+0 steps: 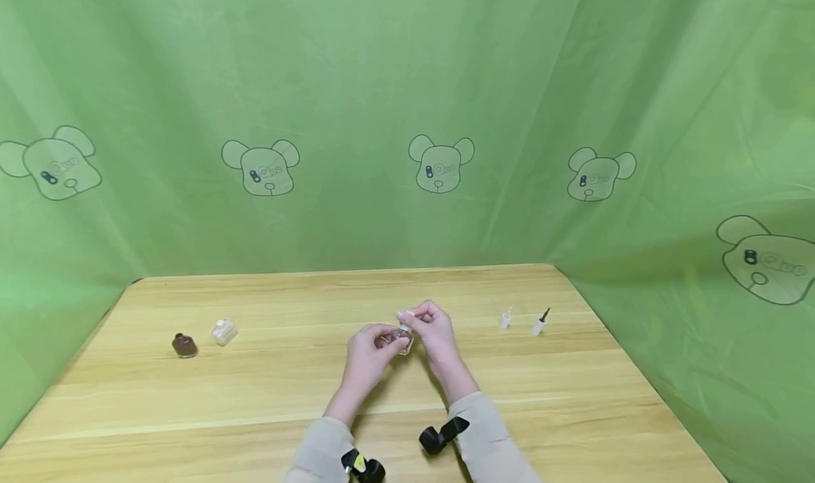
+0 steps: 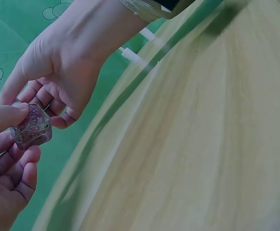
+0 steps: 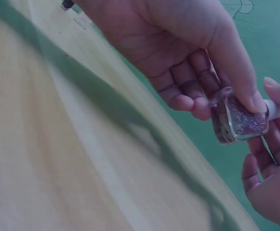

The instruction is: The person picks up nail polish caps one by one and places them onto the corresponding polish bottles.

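Near the middle of the table, my left hand (image 1: 368, 356) holds a small glass nail polish bottle (image 3: 248, 120) filled with glittery purple polish. Its thumb presses on one face of the bottle, and the fingers support the other side. At the bottle's neck, my right hand (image 1: 439, 336) pinches the white cap (image 3: 274, 109) between thumb and fingers. The cap sits at the bottle's mouth; how tightly it is seated cannot be told. In the left wrist view, the fingers partly cover the bottle (image 2: 33, 127) and hide the cap.
On the wooden table's (image 1: 267, 398) left side stand a dark brown polish bottle (image 1: 185, 346) and a clear one (image 1: 224, 332), both without caps. To the right, two white brush caps (image 1: 506, 320) stand with brushes upward, one dark-bristled (image 1: 538, 325). Green curtains (image 1: 356, 80) surround the table.
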A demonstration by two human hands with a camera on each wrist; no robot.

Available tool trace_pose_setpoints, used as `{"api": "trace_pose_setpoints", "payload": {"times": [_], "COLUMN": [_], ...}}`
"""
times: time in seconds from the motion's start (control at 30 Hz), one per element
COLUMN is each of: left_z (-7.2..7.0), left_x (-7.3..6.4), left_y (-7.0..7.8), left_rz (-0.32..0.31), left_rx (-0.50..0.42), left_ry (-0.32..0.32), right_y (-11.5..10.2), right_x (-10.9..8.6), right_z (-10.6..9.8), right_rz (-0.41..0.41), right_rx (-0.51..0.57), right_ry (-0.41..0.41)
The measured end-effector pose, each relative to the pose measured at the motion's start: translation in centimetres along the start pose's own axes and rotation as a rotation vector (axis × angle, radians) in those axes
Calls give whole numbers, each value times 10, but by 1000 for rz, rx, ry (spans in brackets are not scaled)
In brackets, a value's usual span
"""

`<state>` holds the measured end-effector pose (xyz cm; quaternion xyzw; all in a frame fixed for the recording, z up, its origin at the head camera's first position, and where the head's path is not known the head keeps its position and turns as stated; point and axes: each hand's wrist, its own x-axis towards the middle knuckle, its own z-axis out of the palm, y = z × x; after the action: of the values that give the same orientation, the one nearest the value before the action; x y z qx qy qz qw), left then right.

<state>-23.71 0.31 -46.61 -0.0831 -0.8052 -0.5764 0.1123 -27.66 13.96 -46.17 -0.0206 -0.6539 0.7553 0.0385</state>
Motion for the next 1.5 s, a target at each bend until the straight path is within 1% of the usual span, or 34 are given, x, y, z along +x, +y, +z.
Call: {"api": "trace_pose_setpoints", "payload": {"times": [0.17,0.23,0.3,0.37,0.57,0.7,0.83,0.97,1.13,1.3,1.5], "left_z": [2,2,2,1,-2,-3,-3,-3,-4,-3,-3], "left_x": [-1,0,0,0,1,2,2,2,2,1,1], "left_y": [1,1,2,2,4,4,3,2,3,2,1], "left_rz": [4,3,5,8,-36,-45,-51,-51,-66,-77,-75], "left_rx": [13,13,6,-2,-47,-49,-50,-43,-53,-64,-66], "left_ry": [5,10,12,16,8,6,-3,-7,-10,-13,-10], "right_y": [3,3,3,1,-3,-7,-9,-9,-9,-8,-8], "right_x": [0,1,1,1,2,2,3,3,3,4,4], "right_z": [2,2,1,-1,-12,-18,-23,-27,-29,-30,-29], "right_rz": [-26,-29,-28,-23,8,5,12,19,3,-11,-8], "right_rx": [-9,-15,-16,-12,-3,-16,-21,-4,1,-3,5], "right_ry": [48,46,26,-22,-205,-302,-370,-414,-457,-479,-450]}}
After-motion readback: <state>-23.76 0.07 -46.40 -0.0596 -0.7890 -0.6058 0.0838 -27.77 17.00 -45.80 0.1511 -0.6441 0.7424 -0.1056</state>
